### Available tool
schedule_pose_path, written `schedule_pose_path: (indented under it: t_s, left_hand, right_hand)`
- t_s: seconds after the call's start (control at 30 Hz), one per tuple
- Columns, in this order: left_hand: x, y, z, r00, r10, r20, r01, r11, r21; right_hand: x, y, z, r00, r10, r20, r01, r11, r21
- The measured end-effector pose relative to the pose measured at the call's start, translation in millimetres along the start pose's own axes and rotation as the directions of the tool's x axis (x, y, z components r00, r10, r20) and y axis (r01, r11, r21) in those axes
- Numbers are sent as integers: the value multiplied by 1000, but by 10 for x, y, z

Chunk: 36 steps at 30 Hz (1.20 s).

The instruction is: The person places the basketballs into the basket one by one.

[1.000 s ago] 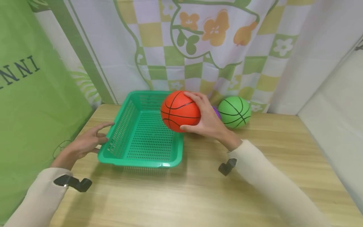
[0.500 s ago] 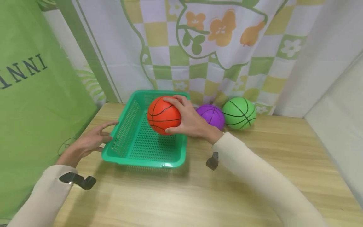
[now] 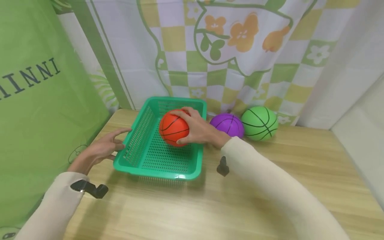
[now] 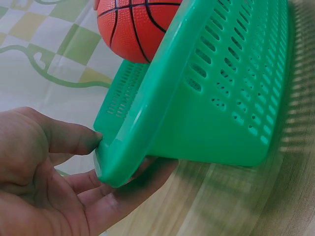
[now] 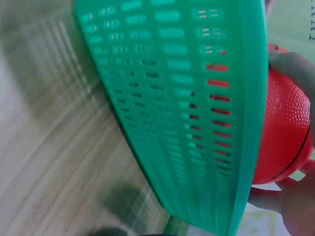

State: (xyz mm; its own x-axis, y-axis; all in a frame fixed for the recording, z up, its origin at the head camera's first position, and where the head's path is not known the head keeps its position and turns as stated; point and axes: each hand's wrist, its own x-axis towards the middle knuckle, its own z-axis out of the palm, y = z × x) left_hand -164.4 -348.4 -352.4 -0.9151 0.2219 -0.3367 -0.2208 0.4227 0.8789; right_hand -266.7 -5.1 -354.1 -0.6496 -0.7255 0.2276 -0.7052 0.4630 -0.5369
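My right hand (image 3: 196,128) grips a small red basketball (image 3: 170,128) from its right side, fingers over the top and thumb low. The ball is inside the green plastic basket (image 3: 160,174), partly below its rim; whether it touches the perforated bottom I cannot tell. In the right wrist view, red shows through the slots of the basket wall (image 5: 172,98). My left hand (image 3: 100,148) holds the basket's left rim. The left wrist view has the thumb (image 4: 74,139) at the rim and the other fingers (image 4: 125,196) beneath it.
A purple ball (image 3: 228,124) and a light green ball (image 3: 259,123) sit side by side right of the basket, by the patterned curtain (image 3: 207,80). The wooden table (image 3: 240,206) bears all these. A green cloth (image 3: 45,110) hangs at left, a pale wall (image 3: 363,116) stands at right.
My right hand has carried the red ball left and down, from over the basket's right rim into the basket. The purple ball has come into fuller view. My left hand stays at the rim.
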Motion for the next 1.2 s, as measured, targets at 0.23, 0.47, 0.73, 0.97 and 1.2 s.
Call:
schedule_pose_path:
  t_s: [0.23,0.47,0.73,0.97,1.2]
  left_hand:
    - [20,-22,-17,1000,2,10,-2,1000,-25]
    - [54,-42,-25,1000,-1,23,2,1000,-30]
    - [26,-71,-33,1000,-6,25,6,1000,-20]
    - [17,-110,-28,999,-9,32,10,999,-37]
    - [45,-67,-55,1000,-12,27,13,998,-57]
  right_hand:
    - [-48,-95,79,988,-77,131,77,997,3]
    - [-139,-164,153,955,-117,271,130,991,-31]
    - [-226,-191,212,944,-126,305,142,989,-30]
    - [-294,-207,185,935,-136,327,143,990,0]
    - [-328,-185,-5,952,-158,262,165,986,-3]
